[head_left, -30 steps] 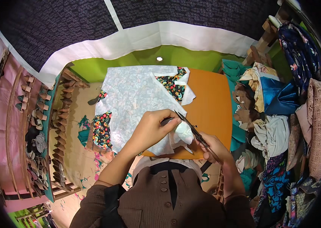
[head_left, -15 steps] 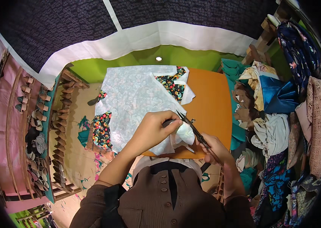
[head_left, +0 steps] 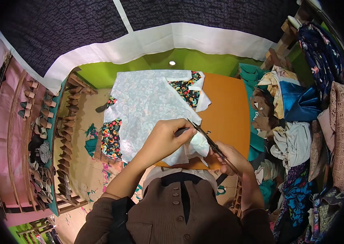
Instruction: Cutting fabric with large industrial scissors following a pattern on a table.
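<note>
A pale fabric [head_left: 143,101], with its dark floral printed side showing at folded corners, is spread over the orange table [head_left: 225,101]. My left hand [head_left: 168,136] pinches a raised edge of it between thumb and fingers near the table's front. My right hand [head_left: 233,157] is closed round the handles of dark scissors [head_left: 213,145]. Their blades slant up to the left, with the tips right beside my left fingertips. The blades look nearly together at the lifted fabric edge. My palm hides part of the scissor handles.
Piles of folded and hanging cloth [head_left: 294,142] crowd the right side. On the left stand racks of shoe-shaped forms [head_left: 68,130]. Scraps [head_left: 106,173] litter the floor. A dark curtain with a white border [head_left: 147,38] hangs beyond the table.
The scissor blades have come closer together at the fabric edge, and their tips sit slightly further left. My left hand keeps its pinch in nearly the same place.
</note>
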A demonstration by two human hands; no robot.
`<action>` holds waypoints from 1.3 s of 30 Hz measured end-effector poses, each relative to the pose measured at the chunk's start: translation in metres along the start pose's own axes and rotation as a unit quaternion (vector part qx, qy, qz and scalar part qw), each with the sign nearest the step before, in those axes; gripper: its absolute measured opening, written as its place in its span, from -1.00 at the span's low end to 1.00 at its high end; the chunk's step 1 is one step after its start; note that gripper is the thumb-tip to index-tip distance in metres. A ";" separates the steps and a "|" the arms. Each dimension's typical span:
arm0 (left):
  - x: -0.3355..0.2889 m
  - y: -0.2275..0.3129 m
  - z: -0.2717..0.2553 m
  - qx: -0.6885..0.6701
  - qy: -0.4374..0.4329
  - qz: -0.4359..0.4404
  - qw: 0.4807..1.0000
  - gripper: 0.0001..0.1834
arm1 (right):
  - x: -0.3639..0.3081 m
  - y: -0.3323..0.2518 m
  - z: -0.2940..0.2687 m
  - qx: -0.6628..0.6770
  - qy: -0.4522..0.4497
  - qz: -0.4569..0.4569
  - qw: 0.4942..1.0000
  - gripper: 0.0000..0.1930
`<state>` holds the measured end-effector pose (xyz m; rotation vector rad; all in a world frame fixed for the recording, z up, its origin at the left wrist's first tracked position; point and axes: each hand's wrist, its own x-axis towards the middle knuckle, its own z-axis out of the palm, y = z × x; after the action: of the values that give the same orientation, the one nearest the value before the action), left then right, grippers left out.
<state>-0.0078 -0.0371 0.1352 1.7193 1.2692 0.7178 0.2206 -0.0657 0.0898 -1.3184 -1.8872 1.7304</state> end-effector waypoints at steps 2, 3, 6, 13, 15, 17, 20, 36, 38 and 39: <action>0.000 0.001 0.000 0.005 -0.003 -0.002 1.000 -0.84 | -0.001 0.002 -0.001 -0.014 0.004 -0.042 0.999 -0.09; 0.000 0.002 0.000 0.005 -0.002 0.000 1.000 -0.84 | -0.001 0.003 -0.001 -0.027 0.008 -0.085 0.996 -0.09; -0.001 0.000 0.003 0.004 0.013 0.022 1.000 -0.83 | -0.002 -0.002 0.001 -0.019 0.009 -0.057 0.998 -0.07; -0.001 0.003 0.001 -0.002 -0.006 0.005 1.000 -0.84 | 0.001 0.003 0.001 -0.034 0.021 -0.093 0.995 -0.08; -0.001 0.002 0.001 0.001 -0.004 0.008 1.000 -0.84 | 0.001 -0.001 0.001 0.020 0.013 -0.050 0.998 -0.20; -0.001 0.001 0.000 0.004 -0.002 0.010 1.000 -0.84 | 0.002 -0.005 0.001 0.046 0.013 -0.063 0.997 -0.26; -0.001 0.000 -0.001 0.010 -0.001 0.006 1.000 -0.84 | 0.003 -0.004 0.002 0.096 0.018 -0.075 0.992 -0.35; 0.000 -0.007 0.000 -0.004 0.016 0.024 1.000 -0.80 | -0.002 0.004 0.001 -0.006 0.035 -0.094 0.995 -0.17; 0.000 -0.007 0.000 -0.002 0.015 0.024 1.000 -0.81 | -0.001 -0.001 0.003 -0.010 0.046 -0.088 0.995 -0.13; -0.001 -0.006 0.000 -0.002 0.015 0.026 1.000 -0.81 | 0.000 -0.001 0.004 -0.015 0.057 -0.083 0.995 -0.08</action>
<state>-0.0109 -0.0372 0.1295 1.7505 1.2456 0.7784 0.2173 -0.0681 0.0901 -1.2064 -1.9073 1.5181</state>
